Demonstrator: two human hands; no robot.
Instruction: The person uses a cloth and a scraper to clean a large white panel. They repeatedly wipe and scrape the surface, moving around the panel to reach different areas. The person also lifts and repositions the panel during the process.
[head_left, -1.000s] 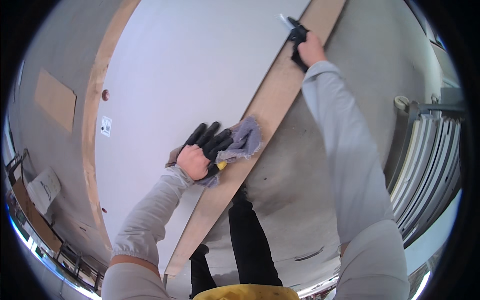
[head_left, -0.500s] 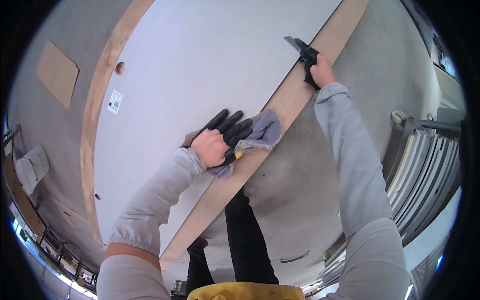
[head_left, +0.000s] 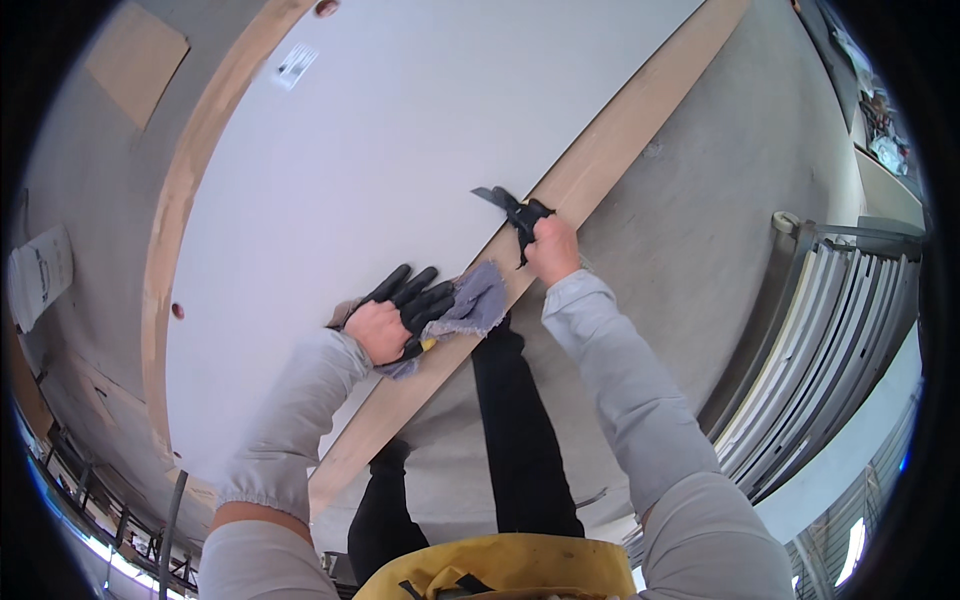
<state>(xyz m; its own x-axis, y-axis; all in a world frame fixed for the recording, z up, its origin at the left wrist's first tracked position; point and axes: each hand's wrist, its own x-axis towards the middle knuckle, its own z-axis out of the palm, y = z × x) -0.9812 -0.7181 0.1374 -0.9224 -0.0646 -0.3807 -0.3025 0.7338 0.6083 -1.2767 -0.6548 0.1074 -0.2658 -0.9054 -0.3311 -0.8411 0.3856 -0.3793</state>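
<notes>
My left hand [head_left: 388,318], in a black glove that leaves its back bare, lies with fingers spread flat on a purple-grey rag [head_left: 474,304]. The rag rests over the near right edge of a large pale panel [head_left: 400,150], partly on the wooden strip [head_left: 610,150] along that edge. A small yellow bit shows beside the left thumb; what it is I cannot tell. Farther up the strip, my gloved right hand [head_left: 545,238] is closed around what looks like a utility knife [head_left: 492,196]. Its dark flat blade points left over the panel, and the fingers hide its handle.
Another wooden strip [head_left: 172,215] borders the panel's left side. A white label [head_left: 296,66] and round holes mark that side. Right of me, long pale boards [head_left: 810,350] stand in a rack. A brown sheet [head_left: 137,62] and a white bucket [head_left: 42,275] lie at left.
Both hands have moved nearer to me along the panel's edge, the rag going with the left. My right hand has come closer to the left, and the view has shifted.
</notes>
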